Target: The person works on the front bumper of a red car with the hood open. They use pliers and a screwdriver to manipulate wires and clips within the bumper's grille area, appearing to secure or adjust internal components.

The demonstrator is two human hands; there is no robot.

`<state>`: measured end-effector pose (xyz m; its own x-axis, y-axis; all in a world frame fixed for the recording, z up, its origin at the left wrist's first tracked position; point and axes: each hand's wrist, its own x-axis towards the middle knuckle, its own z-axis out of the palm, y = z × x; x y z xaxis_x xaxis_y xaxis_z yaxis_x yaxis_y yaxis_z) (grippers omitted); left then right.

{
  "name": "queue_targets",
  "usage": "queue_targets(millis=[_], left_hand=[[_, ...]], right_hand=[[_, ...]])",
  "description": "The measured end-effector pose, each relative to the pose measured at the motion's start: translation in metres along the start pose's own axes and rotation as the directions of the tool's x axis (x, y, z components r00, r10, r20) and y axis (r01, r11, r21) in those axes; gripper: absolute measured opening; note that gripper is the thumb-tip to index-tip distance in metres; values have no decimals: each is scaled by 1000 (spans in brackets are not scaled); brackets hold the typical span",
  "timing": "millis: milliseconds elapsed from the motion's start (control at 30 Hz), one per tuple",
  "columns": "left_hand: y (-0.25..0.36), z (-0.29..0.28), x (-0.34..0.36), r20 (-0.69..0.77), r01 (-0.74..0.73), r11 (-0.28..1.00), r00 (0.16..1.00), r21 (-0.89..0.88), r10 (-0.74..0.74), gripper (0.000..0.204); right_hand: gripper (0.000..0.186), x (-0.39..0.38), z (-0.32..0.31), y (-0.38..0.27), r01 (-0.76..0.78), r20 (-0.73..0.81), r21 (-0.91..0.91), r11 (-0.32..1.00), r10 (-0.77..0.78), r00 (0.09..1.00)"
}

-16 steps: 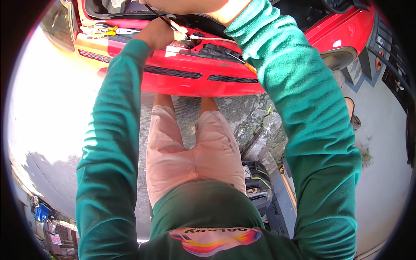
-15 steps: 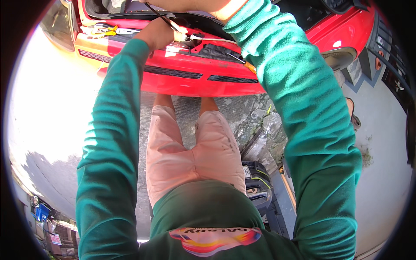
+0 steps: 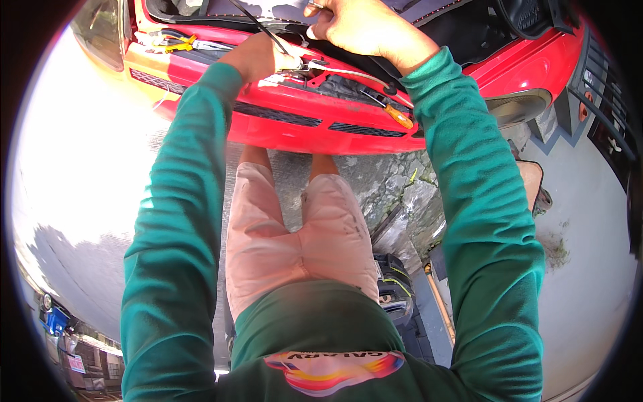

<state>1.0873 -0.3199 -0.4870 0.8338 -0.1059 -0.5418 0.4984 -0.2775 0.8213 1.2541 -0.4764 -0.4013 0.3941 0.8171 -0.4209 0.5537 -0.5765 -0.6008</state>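
My left hand [image 3: 260, 59] has its fingers closed at the metal latch [image 3: 311, 66] on the red car's front panel [image 3: 278, 127], where a thin black cable [image 3: 268, 32] runs down to it; exactly what they grip is hidden. My right hand [image 3: 358, 33] is above and right of it, fingers curled on a small metal piece [image 3: 316, 5] near the top edge, too small to name. A pale cable [image 3: 348, 71] leads right from the latch. Pliers with yellow-and-black handles [image 3: 179, 45] lie at the left; an orange-handled screwdriver [image 3: 398, 115] lies at the right.
The open front compartment has black trim [image 3: 522, 17]. A headlamp [image 3: 512, 107] sits at the right, a dark railing [image 3: 603, 114] beyond it. A dark bag [image 3: 392, 281] and wooden handle [image 3: 440, 301] are behind me on cracked concrete [image 3: 402, 194]. A blue object [image 3: 57, 320] is at far lower left.
My right hand has come down and right, so more of it shows. My left hand has shifted slightly right. More of the screwdriver shows beside my right sleeve.
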Motion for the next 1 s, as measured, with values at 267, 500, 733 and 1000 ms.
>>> queue_targets(millis=[267,500,733,1000], left_hand=[[-16,-1,14,27,-36,998,999,60,34,29],[-10,-1,9,-6,-52,999,999,14,52,29],[-8,-10,13,99,79,982,990,173,-97,30],[-10,-4,13,52,-252,846,965,470,258,21]], right_hand=[[22,-30,72,17,-93,76,49,995,89,993],[20,-39,78,25,-17,8,109,994,17,1000],[23,-52,91,20,89,-204,54,995,-76,976],[20,-51,92,23,253,-251,-87,964,-267,930]])
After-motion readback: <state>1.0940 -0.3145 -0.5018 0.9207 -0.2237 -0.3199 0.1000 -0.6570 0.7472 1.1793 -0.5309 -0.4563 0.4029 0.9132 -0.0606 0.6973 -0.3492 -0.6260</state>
